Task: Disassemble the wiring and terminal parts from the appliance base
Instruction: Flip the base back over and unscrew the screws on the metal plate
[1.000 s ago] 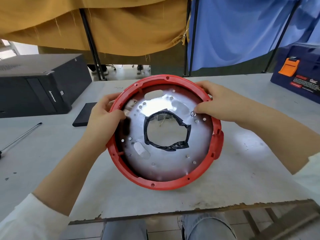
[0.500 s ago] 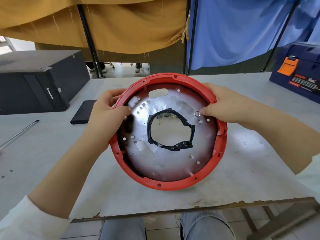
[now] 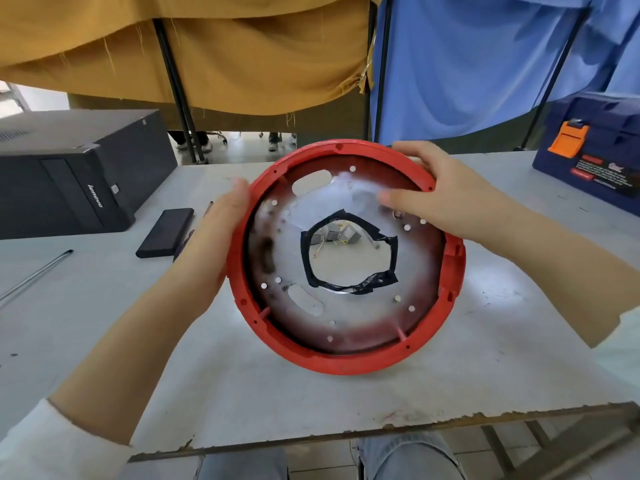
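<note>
The appliance base has a red rim around a silvery plate, its centre hole edged in black tape. The table is pale grey. Behind hang 2 curtains: mustard curtain and blue curtain.

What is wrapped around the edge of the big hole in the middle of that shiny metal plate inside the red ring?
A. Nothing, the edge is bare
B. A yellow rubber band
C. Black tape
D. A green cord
C: crinkled black tape lines the rim of the central hole in the metal plate, which sits inside the red base.
</note>
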The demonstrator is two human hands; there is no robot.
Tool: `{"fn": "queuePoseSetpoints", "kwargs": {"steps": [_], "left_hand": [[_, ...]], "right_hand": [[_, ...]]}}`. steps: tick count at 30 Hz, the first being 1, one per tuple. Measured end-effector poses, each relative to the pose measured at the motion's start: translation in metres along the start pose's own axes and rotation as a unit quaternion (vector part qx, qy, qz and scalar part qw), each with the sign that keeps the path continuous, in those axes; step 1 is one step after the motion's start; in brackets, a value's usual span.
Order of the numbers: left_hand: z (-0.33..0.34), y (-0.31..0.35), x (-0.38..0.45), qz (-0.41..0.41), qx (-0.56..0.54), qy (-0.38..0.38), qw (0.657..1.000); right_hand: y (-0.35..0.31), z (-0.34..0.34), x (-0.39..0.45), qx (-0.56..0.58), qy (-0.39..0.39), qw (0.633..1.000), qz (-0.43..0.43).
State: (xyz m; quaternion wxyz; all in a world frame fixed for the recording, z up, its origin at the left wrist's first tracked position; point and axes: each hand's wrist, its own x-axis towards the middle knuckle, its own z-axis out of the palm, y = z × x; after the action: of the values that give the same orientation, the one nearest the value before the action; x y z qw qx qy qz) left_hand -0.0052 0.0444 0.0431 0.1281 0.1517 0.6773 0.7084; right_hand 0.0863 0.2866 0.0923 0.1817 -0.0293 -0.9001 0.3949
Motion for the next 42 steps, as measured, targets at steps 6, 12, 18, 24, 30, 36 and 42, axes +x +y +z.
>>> {"fn": "queuePoseSetpoints", "kwargs": {"steps": [6,12,18,24,30,36,42], "left_hand": [[-0.006,0.010,0.011,-0.097,-0.137,-0.070,0.983],[-0.011,0.013,0.012,-0.202,-0.168,-0.011,0.965],[-0.004,0.008,0.008,-0.193,-0.180,0.072,0.962],[0.012,-0.012,0.002,-0.077,-0.182,0.205,0.959],[0.020,-0.035,-0.011,-0.044,-0.174,0.206,0.962],[0.013,-0.046,-0.013,-0.058,-0.103,0.161,0.980],[0.013,-0.047,-0.015,-0.094,-0.052,0.103,0.989]], "right_hand": [[-0.021,0.004,-0.002,-0.106,0.073,0.975,-0.181],[-0.028,0.010,-0.016,-0.288,0.031,0.892,-0.347],[-0.032,0.006,-0.024,-0.084,0.038,0.949,-0.301],[0.001,0.000,-0.009,0.035,-0.017,0.989,0.141],[0.045,0.020,-0.026,0.032,-0.088,0.955,0.280],[0.067,0.022,-0.022,0.013,-0.088,0.969,0.232],[0.077,0.026,-0.008,-0.090,-0.074,0.981,0.156]]}}
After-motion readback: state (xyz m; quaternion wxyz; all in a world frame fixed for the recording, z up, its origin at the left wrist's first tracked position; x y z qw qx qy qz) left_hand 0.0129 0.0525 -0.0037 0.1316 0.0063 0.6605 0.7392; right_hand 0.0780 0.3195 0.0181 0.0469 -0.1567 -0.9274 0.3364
